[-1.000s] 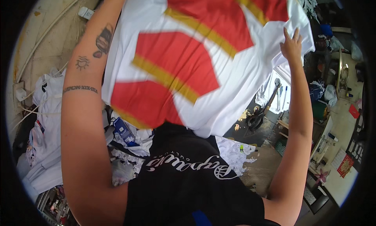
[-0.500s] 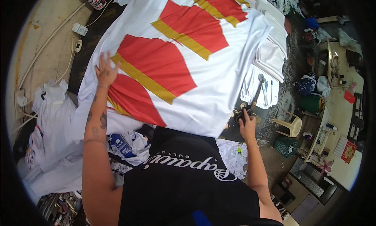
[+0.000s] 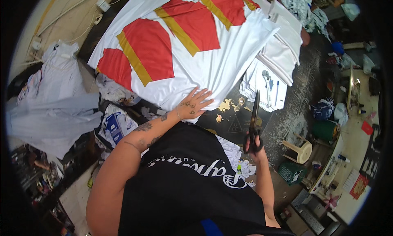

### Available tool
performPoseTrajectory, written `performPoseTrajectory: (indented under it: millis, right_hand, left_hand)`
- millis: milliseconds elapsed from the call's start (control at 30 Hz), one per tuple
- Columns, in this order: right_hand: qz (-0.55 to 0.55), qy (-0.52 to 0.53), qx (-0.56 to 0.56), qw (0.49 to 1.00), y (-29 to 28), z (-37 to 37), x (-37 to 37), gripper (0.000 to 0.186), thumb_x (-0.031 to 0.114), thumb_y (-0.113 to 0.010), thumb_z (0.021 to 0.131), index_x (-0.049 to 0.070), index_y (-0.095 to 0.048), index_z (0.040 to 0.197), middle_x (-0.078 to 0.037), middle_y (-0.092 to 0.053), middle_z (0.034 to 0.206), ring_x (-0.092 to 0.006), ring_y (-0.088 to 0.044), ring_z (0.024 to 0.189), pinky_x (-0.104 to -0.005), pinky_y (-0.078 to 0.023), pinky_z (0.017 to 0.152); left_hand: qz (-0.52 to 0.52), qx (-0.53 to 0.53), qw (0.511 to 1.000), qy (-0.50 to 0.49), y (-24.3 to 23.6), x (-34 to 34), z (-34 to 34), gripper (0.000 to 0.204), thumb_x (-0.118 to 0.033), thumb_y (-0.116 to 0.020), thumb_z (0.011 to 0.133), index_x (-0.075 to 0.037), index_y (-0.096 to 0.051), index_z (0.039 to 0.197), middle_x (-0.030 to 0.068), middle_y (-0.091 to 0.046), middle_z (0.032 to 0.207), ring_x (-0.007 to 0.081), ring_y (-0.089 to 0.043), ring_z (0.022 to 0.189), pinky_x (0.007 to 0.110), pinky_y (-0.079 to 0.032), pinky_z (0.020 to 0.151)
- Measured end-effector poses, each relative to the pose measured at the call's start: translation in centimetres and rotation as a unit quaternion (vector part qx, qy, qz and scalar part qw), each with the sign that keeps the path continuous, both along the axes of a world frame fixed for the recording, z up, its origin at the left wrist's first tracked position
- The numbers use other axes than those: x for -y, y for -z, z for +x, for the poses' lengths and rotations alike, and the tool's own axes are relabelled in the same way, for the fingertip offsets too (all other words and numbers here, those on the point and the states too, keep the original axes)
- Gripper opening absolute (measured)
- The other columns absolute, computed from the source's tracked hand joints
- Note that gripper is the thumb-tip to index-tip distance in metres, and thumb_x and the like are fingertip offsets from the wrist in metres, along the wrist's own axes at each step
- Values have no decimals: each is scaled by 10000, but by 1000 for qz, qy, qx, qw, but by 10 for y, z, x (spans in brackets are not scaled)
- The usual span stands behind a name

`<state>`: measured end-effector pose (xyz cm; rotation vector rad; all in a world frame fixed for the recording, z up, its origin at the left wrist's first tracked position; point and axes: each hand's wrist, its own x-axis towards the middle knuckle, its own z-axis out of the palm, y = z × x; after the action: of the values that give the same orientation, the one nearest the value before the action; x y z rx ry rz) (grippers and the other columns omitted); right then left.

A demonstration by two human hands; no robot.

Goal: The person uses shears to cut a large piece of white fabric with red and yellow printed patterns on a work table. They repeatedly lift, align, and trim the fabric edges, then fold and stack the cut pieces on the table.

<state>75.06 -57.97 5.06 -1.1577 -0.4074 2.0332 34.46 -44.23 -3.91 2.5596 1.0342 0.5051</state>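
The left hand (image 3: 192, 106) lay flat, fingers spread, on the white cloth (image 3: 229, 64). The right hand (image 3: 254, 148) gripped black scissors (image 3: 254, 121), blades pointing away past its fingers.

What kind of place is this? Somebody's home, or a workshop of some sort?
Most likely a small garment-cutting workshop. The left hand presses printed white fabric on a dark table, the right hand holds scissors, and folded white cloth is stacked beside.

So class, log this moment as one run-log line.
left hand: flat on white printed fabric | right hand: holding black scissors, blades up
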Motion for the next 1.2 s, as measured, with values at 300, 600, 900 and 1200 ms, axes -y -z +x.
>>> performPoseTrajectory:
  millis: [300, 600, 900, 1200]
  right_hand:
    - [25, -386, 192, 902, -4, -35, -50, 788, 412, -855, 875, 26, -463, 1439, -3, -596, 968, -99, -539, 805, -261, -464, 707]
    - [20, -391, 331, 859, 13, -71, -64, 673, 342, -917, 814, -23, -603, 1283, -32, -686, 901, -81, -613, 791, -245, -477, 680]
    - [15, -377, 368, 850, 12, -120, -107, 587, 382, -935, 793, 5, -681, 1164, 11, -645, 766, -51, -549, 610, -233, -400, 534]
    - [13, -433, 366, 823, 16, -162, -162, 754, 503, -897, 784, -43, -654, 1243, -62, -652, 813, -130, -599, 725, -305, -470, 628]
  left_hand:
    - [13, 142, 983, -118, -22, 70, 8, 336, -80, -754, 747, -120, -782, 1079, 1, -638, 892, 203, -633, 882, 425, -453, 960]
    - [-27, 167, 974, -147, -10, 106, 16, 405, -37, -784, 710, -134, -789, 1102, 32, -680, 1056, 245, -614, 982, 470, -447, 1013]
    - [-79, 191, 977, -53, -13, 109, 10, 289, -62, -765, 702, -119, -791, 984, 6, -710, 1336, 223, -626, 1097, 437, -456, 1009]
    - [-131, 243, 961, 8, 12, 100, 1, 289, -52, -760, 696, -102, -763, 981, 7, -688, 1380, 235, -629, 1118, 442, -463, 1010]
